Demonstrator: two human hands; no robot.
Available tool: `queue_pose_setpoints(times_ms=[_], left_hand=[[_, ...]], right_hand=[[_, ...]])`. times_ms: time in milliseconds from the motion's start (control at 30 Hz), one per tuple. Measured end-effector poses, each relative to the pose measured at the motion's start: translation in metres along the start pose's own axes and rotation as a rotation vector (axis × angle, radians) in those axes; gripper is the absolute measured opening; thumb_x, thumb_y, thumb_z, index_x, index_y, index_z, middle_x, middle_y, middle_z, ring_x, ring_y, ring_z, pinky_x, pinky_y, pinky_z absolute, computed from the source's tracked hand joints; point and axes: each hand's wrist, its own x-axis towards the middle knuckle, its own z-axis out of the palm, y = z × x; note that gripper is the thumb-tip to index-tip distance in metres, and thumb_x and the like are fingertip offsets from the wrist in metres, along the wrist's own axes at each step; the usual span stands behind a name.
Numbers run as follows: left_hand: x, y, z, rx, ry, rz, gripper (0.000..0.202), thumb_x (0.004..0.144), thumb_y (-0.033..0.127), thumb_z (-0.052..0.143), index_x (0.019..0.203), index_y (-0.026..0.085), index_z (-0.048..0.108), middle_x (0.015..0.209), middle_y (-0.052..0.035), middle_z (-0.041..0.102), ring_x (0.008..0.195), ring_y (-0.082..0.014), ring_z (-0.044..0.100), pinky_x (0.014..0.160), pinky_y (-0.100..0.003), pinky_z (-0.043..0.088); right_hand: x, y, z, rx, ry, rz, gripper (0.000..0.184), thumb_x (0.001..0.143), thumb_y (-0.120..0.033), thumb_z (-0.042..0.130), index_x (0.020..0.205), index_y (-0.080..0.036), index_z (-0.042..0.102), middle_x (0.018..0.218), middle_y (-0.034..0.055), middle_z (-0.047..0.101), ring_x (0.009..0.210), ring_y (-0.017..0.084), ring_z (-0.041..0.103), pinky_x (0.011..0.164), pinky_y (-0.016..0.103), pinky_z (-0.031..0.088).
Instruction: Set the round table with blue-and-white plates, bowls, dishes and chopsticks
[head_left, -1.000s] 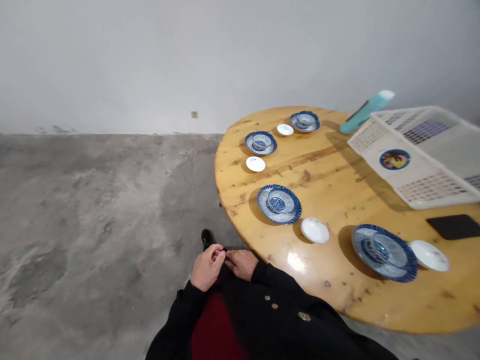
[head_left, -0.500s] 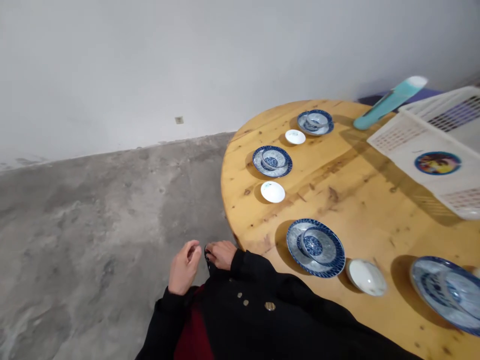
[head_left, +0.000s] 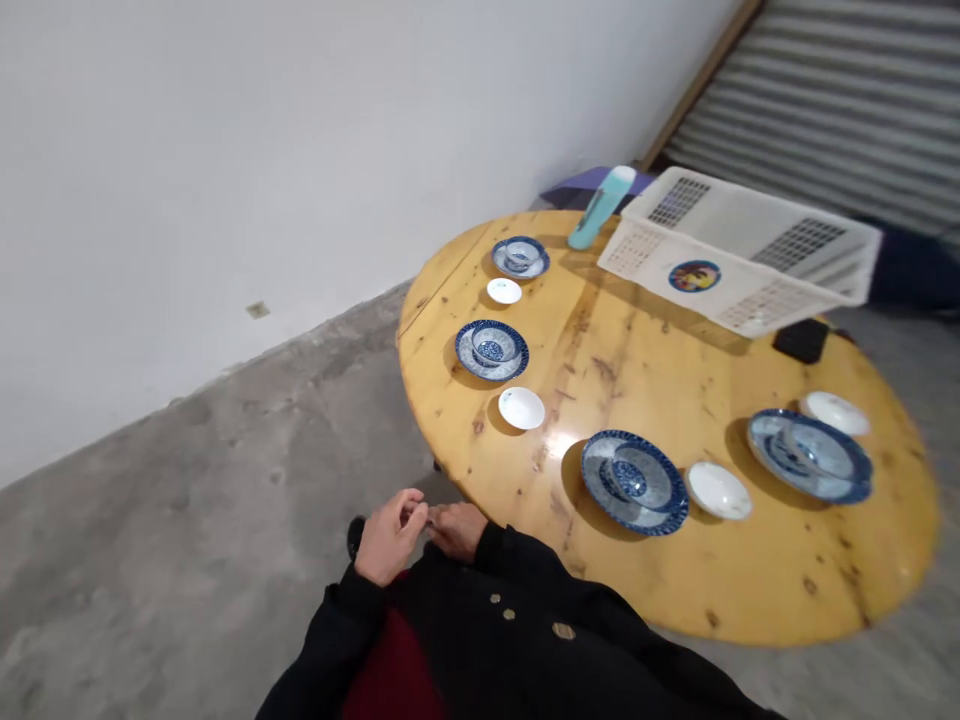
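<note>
My left hand (head_left: 390, 538) and my right hand (head_left: 457, 530) meet low in front of my dark jacket (head_left: 540, 590), just off the near left edge of the round wooden table (head_left: 660, 400). The fingers of both are curled and seem to touch; whatever lies between them, if anything, is hidden. Nearest on the tabletop is a blue-and-white plate (head_left: 600, 508) carrying a bowl (head_left: 631, 478), with a small white bowl (head_left: 718, 490) to its right. Another small white bowl (head_left: 522, 408) sits further up the left side.
More blue-patterned plates with bowls, such as one plate (head_left: 469, 360), stand around the rim. A white plastic basket (head_left: 739, 275) and a turquoise bottle (head_left: 600, 210) occupy the far side. A black object (head_left: 801, 341) lies by the basket. Beyond are a wall (head_left: 225, 150) and a ribbed shutter (head_left: 832, 100).
My view has swung right and shows more of the table, the whole basket and the shutter. My hands, slightly apart before, have come together.
</note>
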Motion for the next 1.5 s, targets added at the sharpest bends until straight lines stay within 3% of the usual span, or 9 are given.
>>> queue_pose_setpoints(times_ms=[133, 333, 500, 667, 800, 967, 1100, 1333, 1500], left_hand=[[0.025, -0.014, -0.056, 0.069, -0.089, 0.094, 0.031, 0.088, 0.039, 0.049, 0.106, 0.021, 0.065, 0.094, -0.0055, 0.076, 0.085, -0.0186, 0.071, 0.079, -0.028, 0.051], [0.054, -0.052, -0.128, 0.096, -0.097, 0.127, 0.031, 0.088, 0.039, 0.048, 0.105, 0.02, 0.066, 0.094, -0.0062, 0.074, 0.085, -0.0179, 0.069, 0.081, -0.029, 0.051], [0.086, -0.071, -0.152, 0.072, -0.214, 0.132, 0.03, 0.087, 0.039, 0.048, 0.103, 0.019, 0.065, 0.093, -0.0062, 0.074, 0.084, -0.0176, 0.068, 0.079, -0.028, 0.051], [0.136, -0.069, -0.158, 0.058, -0.309, 0.179, 0.031, 0.087, 0.039, 0.047, 0.101, 0.018, 0.064, 0.09, -0.0063, 0.073, 0.081, -0.0168, 0.068, 0.077, -0.027, 0.051], [0.184, -0.054, -0.169, 0.089, -0.355, 0.232, 0.032, 0.086, 0.041, 0.047, 0.1, 0.018, 0.064, 0.089, -0.0053, 0.072, 0.079, -0.0162, 0.068, 0.075, -0.026, 0.051], [0.249, -0.025, -0.191, 0.103, -0.341, 0.235, 0.033, 0.085, 0.044, 0.048, 0.099, 0.018, 0.063, 0.086, -0.0048, 0.071, 0.078, -0.0169, 0.068, 0.076, -0.028, 0.052], [0.296, -0.004, -0.193, 0.093, -0.332, 0.242, 0.034, 0.085, 0.046, 0.048, 0.097, 0.017, 0.063, 0.081, -0.0047, 0.069, 0.076, -0.0171, 0.067, 0.076, -0.029, 0.053], [0.369, 0.038, -0.173, 0.121, -0.49, 0.283, 0.033, 0.085, 0.044, 0.048, 0.094, 0.017, 0.065, 0.086, -0.0065, 0.072, 0.079, -0.0173, 0.069, 0.077, -0.029, 0.055], [0.466, 0.107, -0.162, 0.113, -0.523, 0.403, 0.028, 0.084, 0.039, 0.052, 0.09, 0.016, 0.066, 0.081, -0.0058, 0.072, 0.075, -0.0161, 0.068, 0.074, -0.027, 0.055]], right_hand=[[0.034, -0.038, -0.017, 0.097, 0.096, 0.16, 0.031, 0.098, -0.034, 0.042, 0.118, -0.02, 0.062, 0.118, 0.0121, 0.071, 0.104, 0.026, 0.069, 0.081, 0.032, 0.046], [0.088, -0.094, -0.031, 0.132, 0.107, 0.188, 0.031, 0.097, -0.032, 0.045, 0.119, -0.022, 0.063, 0.123, 0.0093, 0.07, 0.107, 0.025, 0.068, 0.08, 0.031, 0.045], [0.112, -0.102, -0.039, 0.168, 0.138, 0.312, 0.031, 0.098, -0.033, 0.044, 0.119, -0.023, 0.063, 0.119, 0.0089, 0.071, 0.107, 0.024, 0.068, 0.08, 0.03, 0.044], [0.131, -0.088, -0.053, 0.208, 0.165, 0.439, 0.03, 0.097, -0.034, 0.046, 0.116, -0.022, 0.064, 0.115, 0.0101, 0.073, 0.102, 0.025, 0.069, 0.076, 0.03, 0.043], [0.157, -0.063, -0.076, 0.276, 0.236, 0.494, 0.029, 0.096, -0.032, 0.045, 0.114, -0.022, 0.066, 0.111, 0.0099, 0.074, 0.102, 0.025, 0.069, 0.076, 0.03, 0.043], [0.193, -0.022, -0.123, 0.344, 0.317, 0.487, 0.03, 0.097, -0.032, 0.045, 0.116, -0.02, 0.065, 0.109, 0.0105, 0.074, 0.103, 0.024, 0.069, 0.077, 0.03, 0.042], [0.215, 0.007, -0.152, 0.359, 0.346, 0.473, 0.032, 0.097, -0.032, 0.043, 0.119, -0.02, 0.063, 0.114, 0.0115, 0.073, 0.103, 0.024, 0.069, 0.077, 0.03, 0.042], [0.224, 0.036, -0.159, 0.516, 0.412, 0.557, 0.03, 0.097, -0.03, 0.044, 0.116, -0.02, 0.065, 0.113, 0.0104, 0.074, 0.103, 0.023, 0.069, 0.08, 0.029, 0.041], [0.22, 0.051, -0.153, 0.735, 0.585, 0.668, 0.032, 0.099, -0.033, 0.039, 0.112, -0.02, 0.065, 0.103, 0.0068, 0.076, 0.098, 0.021, 0.07, 0.079, 0.027, 0.043]])
